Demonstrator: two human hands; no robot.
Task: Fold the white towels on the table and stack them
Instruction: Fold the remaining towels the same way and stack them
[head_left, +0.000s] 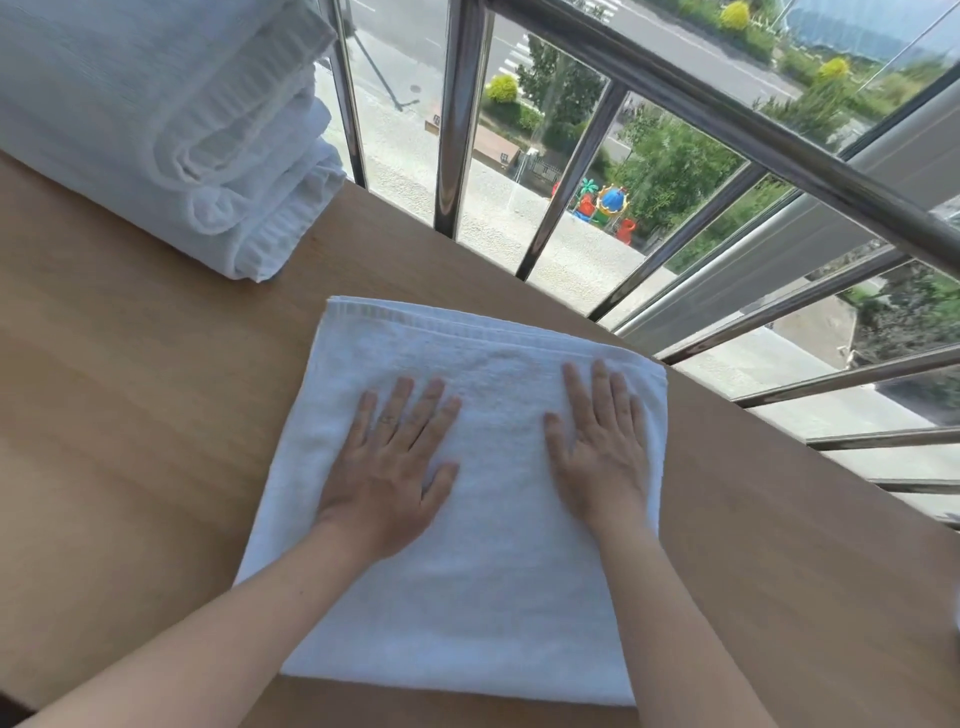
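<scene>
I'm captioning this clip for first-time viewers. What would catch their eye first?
Two bare hands, the left hand and the right hand, press flat with straight fingers on a white towel spread in the middle of the wooden table. A stack of folded towels sits at the far left corner. A steel window railing runs behind.

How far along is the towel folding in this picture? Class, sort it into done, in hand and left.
Done: a pile of folded towels sits at the far left of the table. In hand: one towel lies flat in front, with the left hand and right hand both pressed open on it. Left: probably more folding, then lifting it onto the pile.
</scene>
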